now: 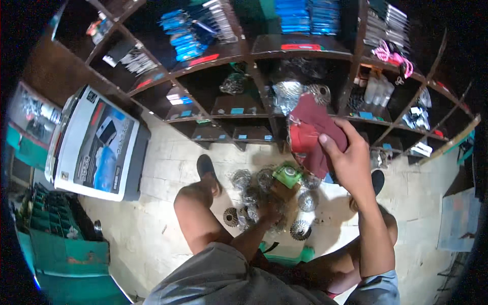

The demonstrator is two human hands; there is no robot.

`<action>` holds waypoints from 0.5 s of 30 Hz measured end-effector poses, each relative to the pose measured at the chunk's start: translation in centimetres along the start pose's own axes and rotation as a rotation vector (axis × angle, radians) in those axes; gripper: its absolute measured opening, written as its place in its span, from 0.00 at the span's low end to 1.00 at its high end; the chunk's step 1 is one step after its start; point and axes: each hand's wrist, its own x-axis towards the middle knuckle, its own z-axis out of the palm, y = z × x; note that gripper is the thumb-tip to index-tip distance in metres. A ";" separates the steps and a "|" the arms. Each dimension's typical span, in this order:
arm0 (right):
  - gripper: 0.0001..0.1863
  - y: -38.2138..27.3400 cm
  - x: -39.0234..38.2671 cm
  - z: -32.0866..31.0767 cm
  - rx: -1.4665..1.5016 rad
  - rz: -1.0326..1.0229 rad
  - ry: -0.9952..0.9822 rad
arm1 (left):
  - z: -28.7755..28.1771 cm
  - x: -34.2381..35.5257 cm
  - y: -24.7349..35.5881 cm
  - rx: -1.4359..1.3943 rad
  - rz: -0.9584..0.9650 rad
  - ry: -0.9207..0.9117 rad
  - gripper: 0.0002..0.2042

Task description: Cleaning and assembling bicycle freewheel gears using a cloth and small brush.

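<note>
My right hand (345, 152) grips a folded maroon cloth (320, 114) with a bright red part (305, 138), held up in front of the shelves. My left hand (272, 206) reaches down among several plastic-wrapped round parts (241, 178); its fingers are dark and blurred, so their grip is unclear. A green package (286, 175) and a brown piece (284, 191) lie beside it. Two bare black toothed sprocket clusters (300, 230) rest on the floor near my legs.
A dark cubbyhole shelf (201, 96) holds blue packets, metal parts, bottles and wrapped items. At left stand a large white box (101, 152) and green crates (66, 249); a translucent bin (457, 223) is at right. A green low stool (305, 254) is under me, on the tiled floor (157, 213).
</note>
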 end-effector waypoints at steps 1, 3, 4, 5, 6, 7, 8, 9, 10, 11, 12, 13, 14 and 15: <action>0.21 0.0 0.0 0.1 -0.004 0.005 -0.007 | -0.2 0.0 0.1 -0.004 0.001 0.015 0.30; 0.21 0.0 0.0 0.3 -0.019 -0.030 -0.023 | -0.6 0.1 0.0 -0.013 0.012 0.046 0.31; 0.21 0.1 0.1 0.3 -0.005 -0.028 -0.030 | -1.0 0.2 -0.2 -0.015 0.022 0.065 0.32; 0.21 0.1 0.1 0.3 0.023 -0.028 -0.039 | -1.3 0.3 -0.3 -0.018 0.032 0.086 0.32; 0.20 0.2 0.2 0.3 0.003 -0.046 -0.016 | -1.8 0.5 -0.5 -0.021 0.042 0.110 0.33; 0.20 0.2 0.2 0.2 0.001 -0.053 -0.013 | -2.4 0.7 -0.6 -0.025 0.060 0.145 0.33; 0.19 0.1 0.2 0.2 0.000 -0.061 -0.009 | -3.2 0.8 -0.7 -0.032 0.088 0.189 0.34; 0.19 0.1 0.2 0.1 0.000 -0.049 -0.008 | -4.3 1.1 -0.7 -0.036 0.134 0.254 0.34; 0.19 0.0 0.2 0.0 0.008 -0.049 -0.015 | -5.5 1.2 -0.5 -0.043 0.157 0.288 0.35; 0.20 -0.1 0.1 -0.2 0.015 -0.050 -0.031 | -7.0 1.2 -0.1 -0.046 0.166 0.312 0.35; 0.20 -0.2 0.0 -0.3 0.024 -0.036 -0.046 | -9.0 1.2 0.4 -0.053 0.152 0.310 0.35; 0.21 -0.3 -0.1 -0.4 0.036 -0.009 -0.061 | -11.3 1.0 0.9 -0.069 0.133 0.296 0.36; 0.21 -0.3 -0.2 -0.5 0.018 -0.022 -0.050 | -13.9 0.7 1.7 -0.090 0.087 0.251 0.36; 0.21 -0.4 -0.3 -0.7 0.003 -0.024 -0.040 | -16.8 0.3 2.7 -0.109 0.040 0.207 0.37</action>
